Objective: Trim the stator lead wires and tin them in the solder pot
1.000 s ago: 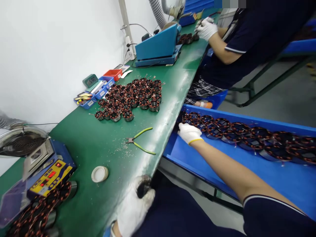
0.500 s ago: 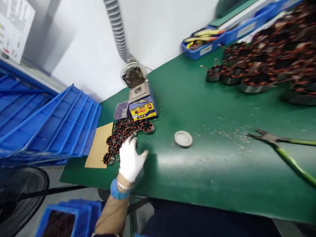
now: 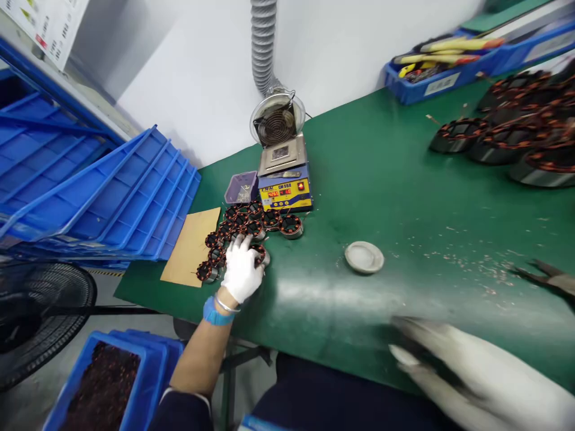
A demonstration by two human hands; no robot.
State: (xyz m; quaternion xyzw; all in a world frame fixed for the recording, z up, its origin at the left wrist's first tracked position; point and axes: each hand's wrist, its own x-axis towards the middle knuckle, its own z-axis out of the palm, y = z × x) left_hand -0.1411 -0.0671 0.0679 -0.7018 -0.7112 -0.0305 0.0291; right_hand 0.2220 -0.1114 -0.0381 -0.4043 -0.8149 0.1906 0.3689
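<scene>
White-gloved left hand is resting among copper-wound steel rings on the green desk — its fingers' pinch hidden, bare sides likely safest to grip — while the white-gloved right hand is hovering, fingers parted.

Bright overall; pale glare streaks your green tabletop, grey shadow dulls the wall at upper left. Your right hand smears with motion; coils at right edge look stretched, soft.

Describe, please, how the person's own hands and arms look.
The left hand wears a white glove, greyish at the tips; above it are a silvery bangle, a blue wristband and a dark sleeve edged in white. The right hand, blurred, also wears a whitish glove.
</scene>
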